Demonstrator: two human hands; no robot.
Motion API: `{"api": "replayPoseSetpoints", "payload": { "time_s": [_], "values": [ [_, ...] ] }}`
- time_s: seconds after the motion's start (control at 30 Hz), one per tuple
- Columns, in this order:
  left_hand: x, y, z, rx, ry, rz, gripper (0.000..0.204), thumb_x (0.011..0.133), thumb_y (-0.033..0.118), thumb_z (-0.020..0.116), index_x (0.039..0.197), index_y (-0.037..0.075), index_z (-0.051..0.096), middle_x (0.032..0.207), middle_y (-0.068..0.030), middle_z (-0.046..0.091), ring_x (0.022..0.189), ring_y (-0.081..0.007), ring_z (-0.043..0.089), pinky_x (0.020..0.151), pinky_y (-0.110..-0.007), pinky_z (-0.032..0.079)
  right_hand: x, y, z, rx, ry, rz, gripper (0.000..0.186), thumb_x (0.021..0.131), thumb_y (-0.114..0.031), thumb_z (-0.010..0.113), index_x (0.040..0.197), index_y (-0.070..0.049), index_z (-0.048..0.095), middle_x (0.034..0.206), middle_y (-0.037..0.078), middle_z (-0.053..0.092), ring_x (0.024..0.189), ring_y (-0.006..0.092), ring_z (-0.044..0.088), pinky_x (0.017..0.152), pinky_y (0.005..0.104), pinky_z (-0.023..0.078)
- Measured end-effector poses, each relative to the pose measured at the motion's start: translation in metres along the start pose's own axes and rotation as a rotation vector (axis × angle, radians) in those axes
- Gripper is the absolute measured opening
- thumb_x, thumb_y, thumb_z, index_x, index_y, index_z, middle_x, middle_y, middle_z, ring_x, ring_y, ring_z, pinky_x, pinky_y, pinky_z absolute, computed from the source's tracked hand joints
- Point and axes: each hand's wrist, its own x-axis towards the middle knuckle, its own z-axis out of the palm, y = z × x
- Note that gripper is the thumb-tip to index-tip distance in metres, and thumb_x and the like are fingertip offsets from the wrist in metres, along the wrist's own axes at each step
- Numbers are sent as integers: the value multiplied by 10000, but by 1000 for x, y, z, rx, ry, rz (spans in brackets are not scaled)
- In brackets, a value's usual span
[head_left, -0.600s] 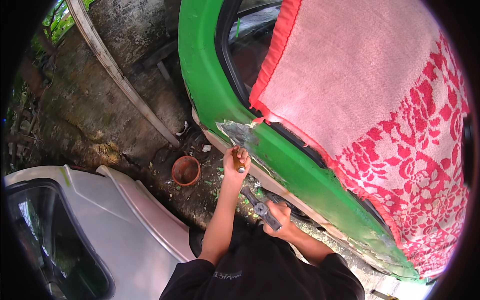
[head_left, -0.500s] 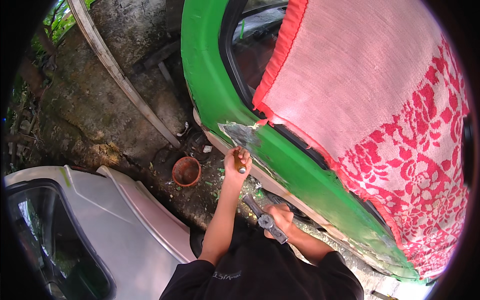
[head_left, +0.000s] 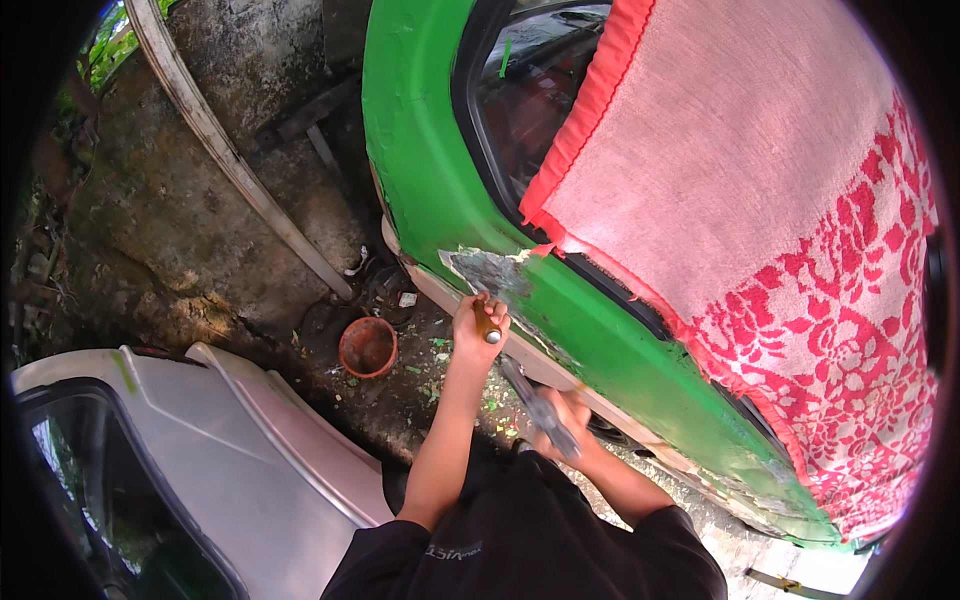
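Beside the green car body (head_left: 425, 190), my left hand (head_left: 470, 328) is closed around a brown-handled tool (head_left: 487, 322) with a metal cap on its end. The tool's working end is hidden. Just ahead of that hand, a bare grey patch (head_left: 490, 272) with ragged, flaking paint shows on the panel. Lower and to the right, my right hand (head_left: 572, 412) grips a grey metal hammer (head_left: 535, 400), smeared by motion. The hammer's upper end is close below the capped end of the tool, with a small gap between them.
A pink and red floral cloth (head_left: 700, 170) drapes over the car's roof and windows. On the left stands a silver-grey vehicle (head_left: 240, 440). Between them, a terracotta pot (head_left: 368, 347) sits on the littered ground. A long pale curved strip (head_left: 215, 140) leans at upper left.
The hammer has shifted slightly right and up toward the capped end of the tool, and is blurred now. My left hand stays at nearly the same spot by the panel. The view has shifted slightly.
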Motion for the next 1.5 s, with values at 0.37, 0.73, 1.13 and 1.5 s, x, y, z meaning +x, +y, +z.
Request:
{"api": "replayPoseSetpoints", "payload": {
  "time_s": [0.37,0.73,1.13,1.5],
  "values": [
    [7,-6,5,5,28,7,135,965,161,378,878,104,464,639,-42,462,538,-189,459,462,-320,369,0,-7,-14,25,140,-155,344,710,-25,602,1045,46,564,606,208,569,509,399,596,481,419,482],
    [3,-10,10,64,66,61,164,953,143,403,821,82,478,647,-39,461,562,-191,478,444,-330,384,-16,-4,-23,103,239,-129,229,789,27,561,1016,56,574,609,129,581,473,306,588,465,364,452],
    [18,-10,-16,79,44,59,108,981,198,416,959,104,465,630,-66,510,546,-231,505,486,-362,461,-6,-13,-27,150,175,121,81,929,-44,547,875,15,561,590,80,558,470,233,606,459,352,451],
    [-19,33,-73,-34,-314,-105,259,1044,234,394,935,57,548,567,-48,486,389,-195,464,329,-327,356,-23,-9,-10,179,162,226,140,957,-80,519,849,-11,577,582,82,507,464,215,526,471,339,412]
  ]
}}
